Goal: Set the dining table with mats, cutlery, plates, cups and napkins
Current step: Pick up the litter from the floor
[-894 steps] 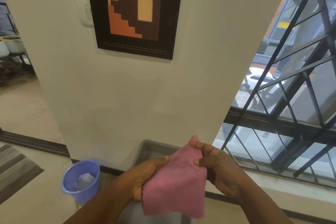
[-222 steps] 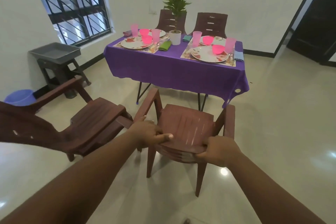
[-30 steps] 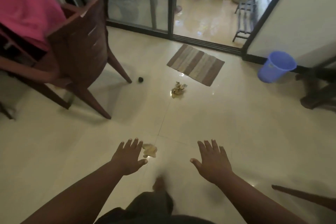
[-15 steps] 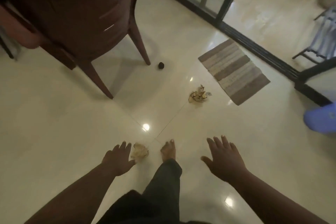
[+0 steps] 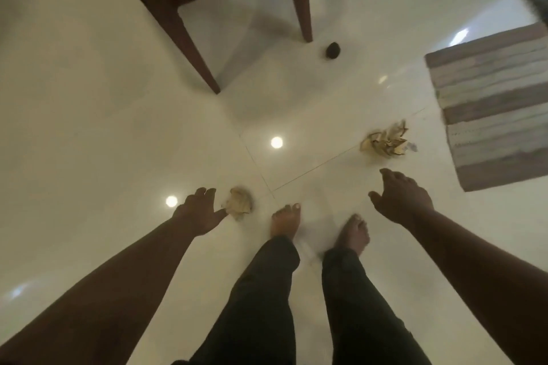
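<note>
Both hands, left hand [image 5: 199, 213] and right hand [image 5: 401, 198], hang spread and empty above the floor [image 5: 89, 127]. A crumpled paper scrap [image 5: 239, 202] lies beside the left. No table setting shows, so progress cannot be judged.

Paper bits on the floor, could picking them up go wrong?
Maybe. The floor is shiny, and the bare feet stand close to the small paper wad by the left hand, so a slip or a step on it seems possible. The bigger scrap pile beyond the right hand looks loose and may scatter. The chair leg is near enough to bump.
</note>
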